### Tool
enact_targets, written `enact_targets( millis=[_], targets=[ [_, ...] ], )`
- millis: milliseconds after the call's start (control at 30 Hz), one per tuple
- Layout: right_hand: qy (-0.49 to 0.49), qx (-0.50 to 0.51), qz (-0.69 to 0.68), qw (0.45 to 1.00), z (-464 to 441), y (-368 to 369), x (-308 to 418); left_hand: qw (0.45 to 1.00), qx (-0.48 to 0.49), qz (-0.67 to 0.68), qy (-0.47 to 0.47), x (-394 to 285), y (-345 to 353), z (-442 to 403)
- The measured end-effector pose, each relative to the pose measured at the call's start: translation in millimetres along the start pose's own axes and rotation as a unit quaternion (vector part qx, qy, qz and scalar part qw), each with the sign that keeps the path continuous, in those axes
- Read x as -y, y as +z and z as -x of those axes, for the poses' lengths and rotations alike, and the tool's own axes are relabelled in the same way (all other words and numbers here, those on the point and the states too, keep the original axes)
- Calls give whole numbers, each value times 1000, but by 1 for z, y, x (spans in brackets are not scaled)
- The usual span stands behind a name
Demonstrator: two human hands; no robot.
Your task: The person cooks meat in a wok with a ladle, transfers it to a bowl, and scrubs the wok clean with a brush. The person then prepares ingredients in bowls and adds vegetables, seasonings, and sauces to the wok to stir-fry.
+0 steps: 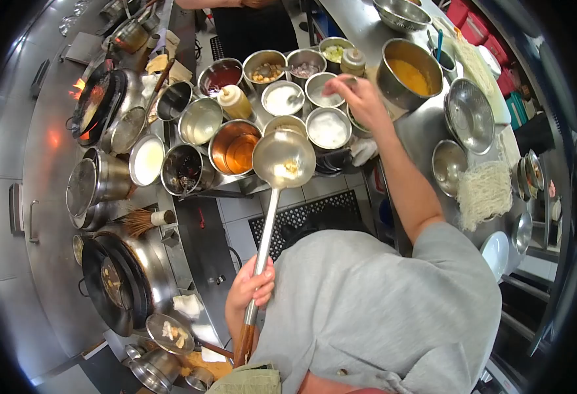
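My left hand (250, 287) is wrapped round the handle of a long metal ladle (267, 230). Its bowl, held level over the front row of pots, has a little yellowish-white food in it. My right hand (361, 102) is above a metal pot of white seasoning (323, 90), with thumb and fingers drawn together. Whatever is between those fingertips is too small to make out. Close by are a pot of white granules (328, 127), a pot of white powder with a spoon (282, 98) and a pot of amber liquid (235, 146).
To the left, a wok (98, 102) stands over flames and another wok (114, 282) is nearer me. A bamboo brush (145, 222) lies between them. On the right counter are a pot of yellow liquid (408, 73), a colander (470, 115) and noodles (485, 196). Another person (252, 29) stands opposite.
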State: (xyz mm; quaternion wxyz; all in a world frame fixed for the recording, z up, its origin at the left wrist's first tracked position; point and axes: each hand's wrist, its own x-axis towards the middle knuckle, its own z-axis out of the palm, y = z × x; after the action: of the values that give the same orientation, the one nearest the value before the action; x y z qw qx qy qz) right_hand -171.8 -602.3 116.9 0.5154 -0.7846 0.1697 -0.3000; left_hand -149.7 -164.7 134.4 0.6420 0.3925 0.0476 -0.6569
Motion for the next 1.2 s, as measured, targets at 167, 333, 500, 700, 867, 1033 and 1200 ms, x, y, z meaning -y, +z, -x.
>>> enact_targets(
  millis=[167, 333, 500, 700, 867, 1033, 1200],
  targets=[
    [93, -81, 174, 977, -20, -28, -68, 999, -10, -24, -23, -4, 5, 0],
    [124, -81, 199, 969, -21, -17, -122, 999, -15, -34, -29, 0, 1, 12],
    [130, -122, 161, 971, -35, 3, -142, 999, -25, -5, -24, -2, 16, 16],
    [140, -137, 126, 973, -36, 8, -146, 998, -44, -16, -31, -10, 27, 14],
    [144, -148, 124, 971, -33, 4, -147, 999, -44, -13, -25, -10, 32, 10],
    [195, -141, 71, 968, -39, 2, -150, 999, -36, -22, -23, -11, 31, 7],
    [246, -132, 15, 960, -42, -8, -150, 999, -27, -18, -22, -9, 26, 6]
  ],
)
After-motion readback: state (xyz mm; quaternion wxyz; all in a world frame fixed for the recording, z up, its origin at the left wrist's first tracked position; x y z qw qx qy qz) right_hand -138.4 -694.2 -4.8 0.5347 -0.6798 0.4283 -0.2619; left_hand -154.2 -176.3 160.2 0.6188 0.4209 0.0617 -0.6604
